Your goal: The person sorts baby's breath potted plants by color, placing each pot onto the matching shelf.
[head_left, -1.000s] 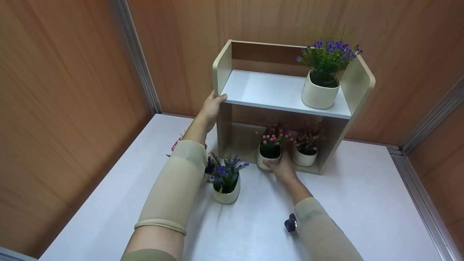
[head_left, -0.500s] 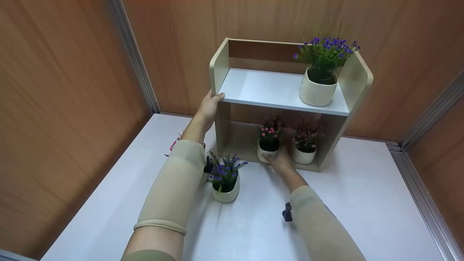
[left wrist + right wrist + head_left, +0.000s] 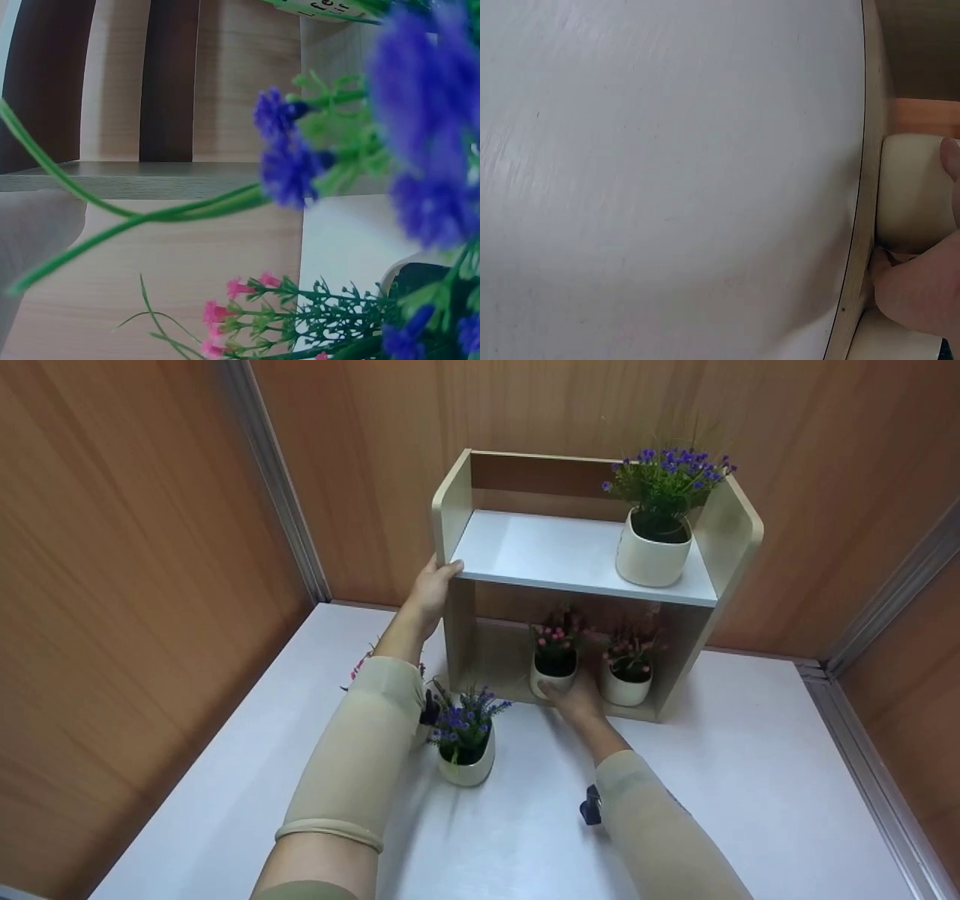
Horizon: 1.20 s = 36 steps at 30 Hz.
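A two-tier wooden shelf (image 3: 585, 551) stands against the back wall. My left hand (image 3: 433, 589) grips its left side panel, thumb over the front edge near the upper board. On the lower board, my right hand (image 3: 577, 697) holds a white pot of pink flowers (image 3: 550, 679) low on its side. That pot (image 3: 911, 191) shows just behind the board's front edge in the right wrist view, with my thumb and fingers against it. To its right stands another white pot with pink flowers (image 3: 627, 688). A pot of purple flowers (image 3: 652, 555) occupies the upper board's right end.
On the white table (image 3: 780, 780), a pot of purple flowers (image 3: 466, 769) stands before the shelf's left front corner. Pink blossoms (image 3: 361, 664) of another plant peek out behind my left forearm, which hides most of it. Wooden walls (image 3: 135, 585) enclose the left, back and right.
My right hand has slid the pot of pink flowers back from the lower board's front edge, farther into the shelf. My left hand keeps its grip on the side panel.
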Motion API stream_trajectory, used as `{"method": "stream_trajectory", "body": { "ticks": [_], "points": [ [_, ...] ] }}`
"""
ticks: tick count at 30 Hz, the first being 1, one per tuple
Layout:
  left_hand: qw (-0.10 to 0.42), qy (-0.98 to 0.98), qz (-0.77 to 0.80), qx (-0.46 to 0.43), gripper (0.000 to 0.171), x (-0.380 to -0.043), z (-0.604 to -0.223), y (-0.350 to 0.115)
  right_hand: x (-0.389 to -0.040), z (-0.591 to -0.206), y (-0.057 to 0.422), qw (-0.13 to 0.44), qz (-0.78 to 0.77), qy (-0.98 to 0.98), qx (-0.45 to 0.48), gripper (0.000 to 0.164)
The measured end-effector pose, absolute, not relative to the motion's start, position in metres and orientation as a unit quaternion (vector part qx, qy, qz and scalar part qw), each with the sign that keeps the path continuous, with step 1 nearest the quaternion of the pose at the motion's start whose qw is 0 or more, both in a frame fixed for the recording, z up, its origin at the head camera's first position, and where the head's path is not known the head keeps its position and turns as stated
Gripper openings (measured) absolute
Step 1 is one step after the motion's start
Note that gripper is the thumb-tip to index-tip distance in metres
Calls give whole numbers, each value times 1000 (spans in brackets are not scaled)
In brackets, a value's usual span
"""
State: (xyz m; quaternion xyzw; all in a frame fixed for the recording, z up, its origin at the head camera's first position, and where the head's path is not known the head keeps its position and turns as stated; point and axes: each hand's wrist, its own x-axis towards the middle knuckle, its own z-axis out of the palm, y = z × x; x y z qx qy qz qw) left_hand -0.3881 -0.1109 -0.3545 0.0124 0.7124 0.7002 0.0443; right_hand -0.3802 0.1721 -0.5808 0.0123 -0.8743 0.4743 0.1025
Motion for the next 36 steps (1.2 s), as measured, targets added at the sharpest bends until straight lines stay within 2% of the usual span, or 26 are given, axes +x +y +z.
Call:
{"method": "stream_trajectory", "body": {
  "ticks": [6, 10, 13, 18, 22, 26, 28, 36],
  "points": [
    [43, 749, 661, 12, 81, -385, -353, -110, -348, -542, 172, 75, 507, -859, 14, 105],
    [27, 780, 625, 31, 78, -379, -351, -114, -337, -526, 175, 93, 484, -869, 35, 90],
    [12, 811, 583, 42, 84, -370, -351, -119, -330, -512, 179, 88, 463, -880, 51, 86],
    [-4, 865, 500, 34, 95, -341, -352, -131, -309, -479, 191, 10, 435, -900, 29, 83],
    [-34, 890, 453, 44, 92, -309, -352, -143, -288, -447, 206, -12, 429, -903, 14, 69],
    [-51, 896, 437, 56, 87, -272, -358, -160, -270, -414, 222, 25, 429, -903, 34, 55],
    [-55, 895, 439, 56, 84, -251, -365, -169, -262, -400, 227, 62, 415, -906, 50, 52],
    [-60, 890, 451, 33, 63, -171, -411, -185, -247, -360, 251, 297, 312, -897, 95, 48]
  ]
}}
